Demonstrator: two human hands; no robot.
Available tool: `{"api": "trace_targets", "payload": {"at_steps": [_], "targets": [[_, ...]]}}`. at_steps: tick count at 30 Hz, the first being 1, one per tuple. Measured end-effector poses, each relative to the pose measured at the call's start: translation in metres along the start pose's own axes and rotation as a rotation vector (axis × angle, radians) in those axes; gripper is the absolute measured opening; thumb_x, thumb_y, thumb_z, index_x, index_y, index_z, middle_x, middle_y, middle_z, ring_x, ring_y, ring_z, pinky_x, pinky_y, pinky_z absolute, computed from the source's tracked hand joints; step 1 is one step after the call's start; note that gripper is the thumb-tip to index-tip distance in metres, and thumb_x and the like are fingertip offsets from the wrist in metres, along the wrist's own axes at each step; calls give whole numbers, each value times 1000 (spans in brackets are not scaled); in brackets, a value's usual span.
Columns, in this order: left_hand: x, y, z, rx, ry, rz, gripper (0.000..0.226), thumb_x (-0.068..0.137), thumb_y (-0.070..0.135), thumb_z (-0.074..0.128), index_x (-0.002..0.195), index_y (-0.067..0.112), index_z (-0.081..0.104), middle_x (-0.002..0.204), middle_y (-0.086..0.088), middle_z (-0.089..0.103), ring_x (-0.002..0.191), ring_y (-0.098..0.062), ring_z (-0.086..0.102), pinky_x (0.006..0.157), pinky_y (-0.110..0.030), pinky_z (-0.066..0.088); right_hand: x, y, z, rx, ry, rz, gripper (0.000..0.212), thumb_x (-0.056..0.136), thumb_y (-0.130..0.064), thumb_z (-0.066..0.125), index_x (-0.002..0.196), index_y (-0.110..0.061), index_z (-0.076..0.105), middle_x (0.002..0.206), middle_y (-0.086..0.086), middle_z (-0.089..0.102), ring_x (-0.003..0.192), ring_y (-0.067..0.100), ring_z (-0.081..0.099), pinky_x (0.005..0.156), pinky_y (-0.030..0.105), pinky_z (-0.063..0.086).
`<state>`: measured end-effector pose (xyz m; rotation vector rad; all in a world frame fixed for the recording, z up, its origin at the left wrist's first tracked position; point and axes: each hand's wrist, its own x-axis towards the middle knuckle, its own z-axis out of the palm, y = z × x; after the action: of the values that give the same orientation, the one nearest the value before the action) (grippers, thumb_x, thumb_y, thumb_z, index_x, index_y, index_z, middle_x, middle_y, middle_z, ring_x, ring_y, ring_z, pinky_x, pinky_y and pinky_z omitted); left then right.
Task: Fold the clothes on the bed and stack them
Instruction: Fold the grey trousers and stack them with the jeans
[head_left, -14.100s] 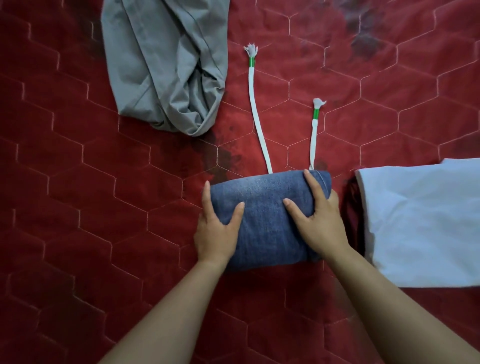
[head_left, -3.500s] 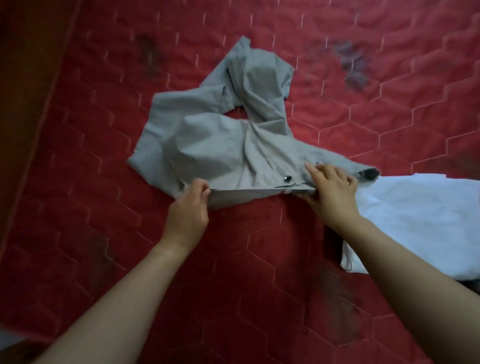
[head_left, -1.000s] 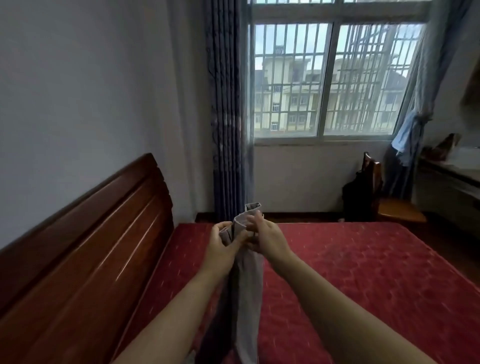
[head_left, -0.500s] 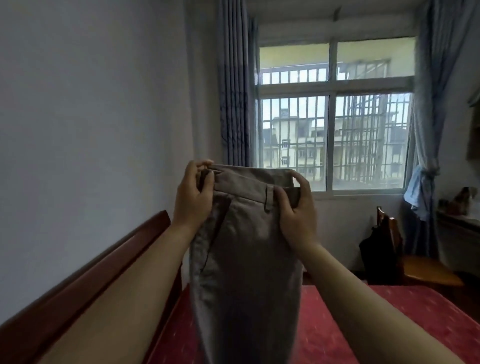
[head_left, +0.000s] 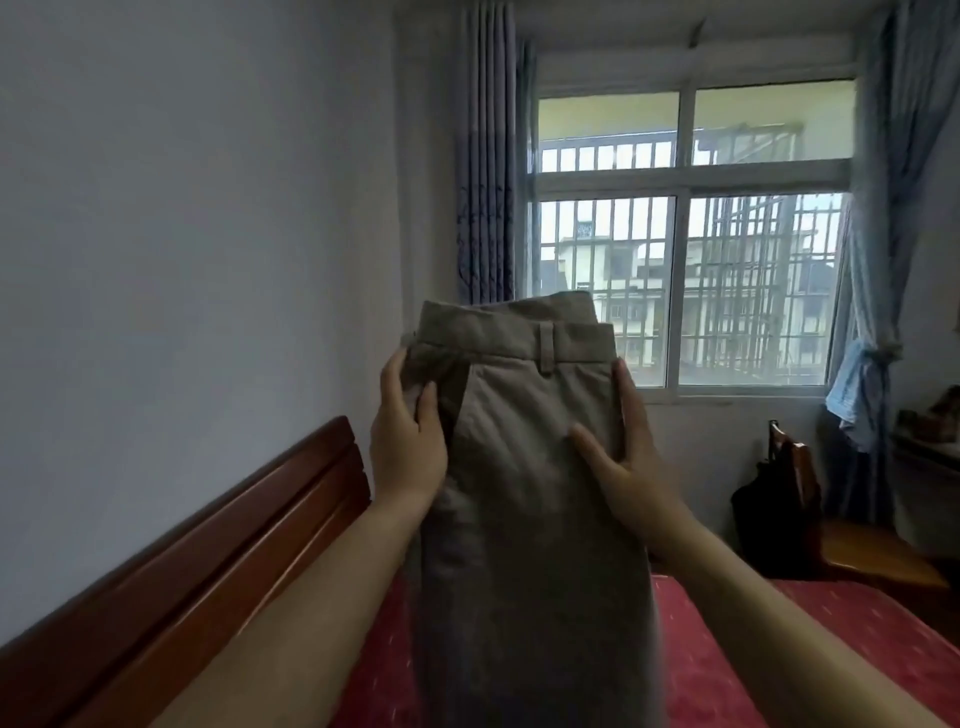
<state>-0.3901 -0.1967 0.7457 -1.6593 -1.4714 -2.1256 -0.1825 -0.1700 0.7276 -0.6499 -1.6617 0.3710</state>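
Note:
I hold a pair of grey-beige trousers (head_left: 530, 467) upright in the air in front of me, waistband at the top, legs hanging down over the red bed (head_left: 727, 649). My left hand (head_left: 408, 441) grips the left edge just below the waistband, thumb in front, fingers behind the cloth. On the right edge, my right hand (head_left: 628, 467) holds the fabric a little lower, thumb spread across the front. The trousers look folded lengthwise, one leg over the other. The folded clothes seen earlier are out of view.
A dark wooden headboard (head_left: 197, 561) runs along the left wall. A barred window (head_left: 685, 280) with blue curtains (head_left: 488, 156) faces me. At the right stand a wooden chair (head_left: 841, 535) with a black bag (head_left: 769, 514), and a table edge.
Both hands slid down from the waistband's top corners to the sides just below it. The trousers hang a little lower and flatter than half a second ago.

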Motion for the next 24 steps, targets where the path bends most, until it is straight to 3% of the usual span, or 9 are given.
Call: {"api": "trace_targets", "payload": {"at_steps": [3, 6, 9, 11, 15, 20, 22, 24], "targets": [[-32, -26, 5, 62, -81, -67, 43, 95, 30, 48, 136, 30, 36, 133, 5, 51, 114, -11, 50, 82, -17, 33, -55, 36, 13, -46, 104, 82, 65, 85, -19, 65, 140, -31, 31, 133, -23, 37, 114, -26, 32, 96, -1, 28], [-46, -42, -3, -36, -159, -132, 54, 88, 46, 54, 136, 39, 30, 137, 11, 44, 110, 10, 39, 79, -5, 30, -66, 47, 15, -105, 199, 106, 57, 86, -13, 64, 137, -24, 42, 128, -13, 48, 112, -12, 41, 90, -3, 28], [-104, -71, -19, -110, -445, -180, 69, 81, 52, 60, 137, 52, 19, 130, 37, 33, 110, 27, 36, 85, 4, 31, -96, 65, 14, -141, 214, 192, 52, 87, -15, 63, 134, -29, 45, 124, -13, 51, 109, -4, 47, 87, -2, 30], [-156, -90, -26, -43, -578, -207, 68, 85, 42, 58, 136, 56, 14, 130, 38, 28, 113, 30, 30, 89, 6, 26, -129, 76, 17, -127, 159, 260, 50, 89, -15, 61, 133, -31, 45, 126, -16, 49, 113, -3, 47, 91, 1, 32], [-216, -102, -33, 27, -565, -253, 56, 93, 33, 51, 138, 50, 24, 136, 38, 29, 125, 18, 29, 97, 1, 23, -188, 89, 18, -145, 42, 365, 46, 90, -16, 59, 131, -33, 45, 126, -35, 42, 114, -19, 40, 92, 0, 32], [-286, -121, -42, 94, -677, -357, 53, 92, 29, 54, 125, 62, 31, 128, 39, 36, 121, 23, 29, 93, 4, 23, -265, 109, 9, -235, -58, 555, 41, 90, -21, 59, 130, -27, 49, 128, -13, 52, 115, 2, 48, 94, 19, 38], [-318, -135, -45, 111, -746, -417, 53, 90, 28, 57, 120, 66, 34, 123, 40, 40, 117, 25, 32, 89, 4, 27, -302, 118, 8, -231, -104, 633, 41, 90, -22, 59, 129, -29, 49, 128, -14, 53, 115, 0, 49, 94, 17, 38], [-349, -151, -47, 124, -805, -466, 52, 89, 30, 59, 116, 68, 36, 117, 44, 42, 113, 27, 35, 86, 5, 29, -339, 130, 3, -247, -118, 700, 41, 89, -26, 59, 127, -37, 48, 126, -18, 54, 115, -9, 47, 92, 6, 35]]}}
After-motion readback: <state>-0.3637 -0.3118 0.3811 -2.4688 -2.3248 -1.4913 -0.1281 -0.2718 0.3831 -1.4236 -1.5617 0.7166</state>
